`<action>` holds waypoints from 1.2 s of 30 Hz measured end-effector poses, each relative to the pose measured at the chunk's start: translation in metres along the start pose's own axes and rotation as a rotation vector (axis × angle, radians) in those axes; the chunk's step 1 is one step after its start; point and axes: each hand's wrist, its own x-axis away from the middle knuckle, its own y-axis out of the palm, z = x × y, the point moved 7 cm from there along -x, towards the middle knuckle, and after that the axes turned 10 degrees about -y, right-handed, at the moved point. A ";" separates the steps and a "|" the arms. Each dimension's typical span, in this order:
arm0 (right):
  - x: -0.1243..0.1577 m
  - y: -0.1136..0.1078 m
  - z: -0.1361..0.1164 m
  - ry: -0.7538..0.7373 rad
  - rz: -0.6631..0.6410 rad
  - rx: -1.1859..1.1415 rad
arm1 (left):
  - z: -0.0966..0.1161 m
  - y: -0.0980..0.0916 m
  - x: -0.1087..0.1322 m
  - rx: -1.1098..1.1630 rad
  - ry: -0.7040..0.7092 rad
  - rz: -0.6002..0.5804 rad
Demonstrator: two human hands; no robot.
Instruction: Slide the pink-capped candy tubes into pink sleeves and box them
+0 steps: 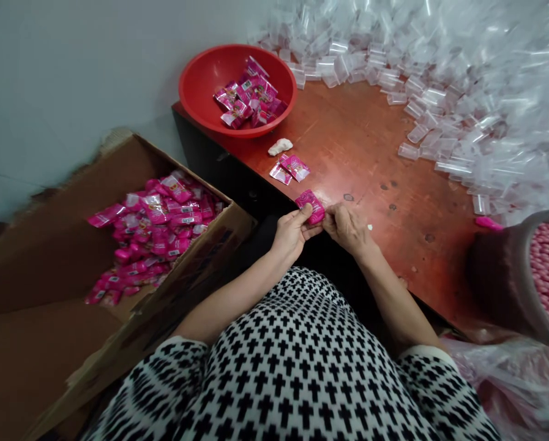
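Note:
A small pink packet [311, 204] is pinched between the thumb and fingers of my left hand [293, 231], at the near edge of the reddish wooden table [370, 135]. Against the packet's lower right corner, my right hand [345, 226] has its fingers closed; whether they grip the corner is hard to make out. Two flat pink packets [296, 167] lie overlapping just beyond, beside a white lump [280, 146]. Farther back, a red bowl [191, 92] holds several pink packets [256, 92].
An open cardboard box [35, 263] with many filled pink packets [159, 214] stands at the left. Clear plastic cups [421, 98] heap across the back right. A bucket [508, 263] of pink pieces and a plastic bag [517, 373] are at the right.

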 end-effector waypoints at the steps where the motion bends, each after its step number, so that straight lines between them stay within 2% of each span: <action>1: 0.000 0.001 -0.002 -0.015 0.000 0.035 | 0.000 -0.001 0.000 0.001 0.010 0.014; 4: 0.004 0.006 -0.008 -0.078 -0.022 0.081 | -0.002 -0.006 0.001 0.003 0.036 0.066; 10: 0.016 0.020 -0.028 -0.113 -0.046 -0.060 | -0.006 -0.014 -0.004 0.043 0.095 0.108; 13: 0.027 0.035 -0.061 -0.247 -0.133 -0.106 | 0.003 -0.013 -0.004 0.064 0.110 0.125; 15: 0.037 0.046 -0.086 -0.370 -0.224 -0.213 | 0.016 -0.010 -0.002 0.081 0.152 0.106; 16: 0.040 0.049 -0.093 -0.381 -0.240 -0.277 | 0.021 -0.008 0.000 0.085 0.169 0.088; 18: 0.040 0.045 -0.089 -0.268 -0.181 -0.383 | 0.027 -0.005 0.002 0.093 0.173 0.060; 22: 0.034 0.018 -0.036 0.177 0.168 -0.510 | 0.022 -0.009 0.003 0.163 0.141 0.053; 25: 0.031 0.004 -0.008 0.371 0.357 -0.578 | 0.017 -0.008 0.002 0.176 0.138 0.021; 31: 0.011 0.016 0.001 0.558 0.356 -0.895 | 0.017 0.000 0.008 0.138 0.120 -0.055; 36: -0.003 0.027 0.011 0.655 0.279 -1.066 | 0.013 0.004 0.011 -0.065 0.044 -0.121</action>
